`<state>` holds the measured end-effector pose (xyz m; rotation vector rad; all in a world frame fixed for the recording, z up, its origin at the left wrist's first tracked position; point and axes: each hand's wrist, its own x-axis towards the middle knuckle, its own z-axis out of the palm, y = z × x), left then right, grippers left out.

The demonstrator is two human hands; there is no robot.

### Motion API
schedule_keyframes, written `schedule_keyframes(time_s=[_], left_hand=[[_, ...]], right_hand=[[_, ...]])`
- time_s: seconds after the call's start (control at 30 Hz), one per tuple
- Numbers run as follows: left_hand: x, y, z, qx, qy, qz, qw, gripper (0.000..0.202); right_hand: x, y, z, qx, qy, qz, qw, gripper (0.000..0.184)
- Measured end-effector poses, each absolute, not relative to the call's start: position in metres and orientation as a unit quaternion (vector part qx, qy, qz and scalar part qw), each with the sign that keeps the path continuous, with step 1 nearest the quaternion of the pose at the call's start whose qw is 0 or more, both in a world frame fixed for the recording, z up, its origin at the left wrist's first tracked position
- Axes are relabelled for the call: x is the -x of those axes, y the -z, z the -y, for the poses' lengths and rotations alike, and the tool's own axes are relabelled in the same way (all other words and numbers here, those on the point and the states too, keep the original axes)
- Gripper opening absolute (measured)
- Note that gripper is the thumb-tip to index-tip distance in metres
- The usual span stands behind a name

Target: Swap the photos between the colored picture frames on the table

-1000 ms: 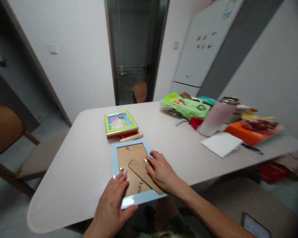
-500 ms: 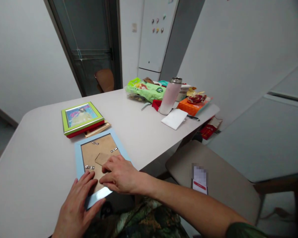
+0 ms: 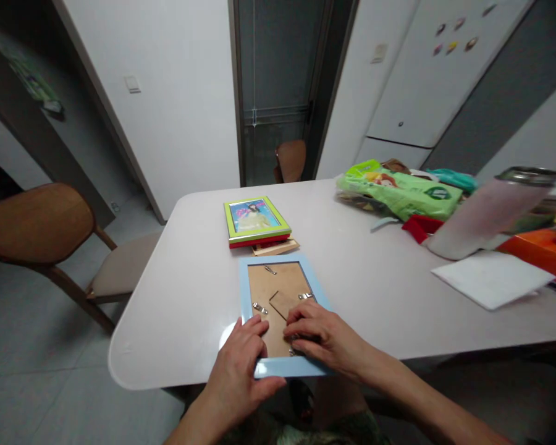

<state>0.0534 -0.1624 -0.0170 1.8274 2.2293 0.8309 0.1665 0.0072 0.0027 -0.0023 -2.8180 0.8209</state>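
A light blue picture frame (image 3: pixel 247 290) lies face down at the table's near edge, its brown backing board (image 3: pixel 272 287) and small metal clips showing. My left hand (image 3: pixel 239 364) rests flat on the frame's near left corner, fingers stretched out. My right hand (image 3: pixel 325 339) lies over the lower part of the backing and the stand flap, fingers curled and pressing near a clip at the bottom. I cannot make out whether it pinches the clip.
A stack of frames, green one (image 3: pixel 256 219) on top, lies just beyond. At the right stand a pink flask (image 3: pixel 486 214), a white paper (image 3: pixel 492 279), green snack bags (image 3: pixel 398 193) and an orange box (image 3: pixel 543 247). A wooden chair (image 3: pixel 41 232) is at the left of the white table (image 3: pixel 180 296).
My right hand slid from the frame's right-side clip down to the bottom of the backing. My left hand stayed on the near left corner. The camera view swung about.
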Motion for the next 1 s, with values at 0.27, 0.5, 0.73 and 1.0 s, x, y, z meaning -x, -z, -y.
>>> schedule_keyframes(time_s=[0.27, 0.5, 0.73, 1.0], left_hand=[[-0.053, 0.018, 0.162, -0.591, -0.311, -0.739, 0.091, 0.026], [-0.054, 0.017, 0.163, -0.584, -0.315, -0.740, 0.106, 0.027], [-0.053, 0.020, 0.164, -0.583, -0.324, -0.738, 0.106, 0.028], [-0.054, 0.021, 0.165, -0.579, -0.334, -0.738, 0.094, 0.030]], right_hand=[[-0.168, 0.001, -0.001, 0.060, -0.216, 0.963, 0.146, 0.018], [-0.166, -0.002, -0.003, -0.025, -0.235, 0.969, 0.069, 0.015], [-0.169, -0.013, -0.003, -0.024, -0.249, 0.968, 0.021, 0.023], [-0.135, -0.005, 0.009, 0.045, -0.251, 0.960, 0.117, 0.025]])
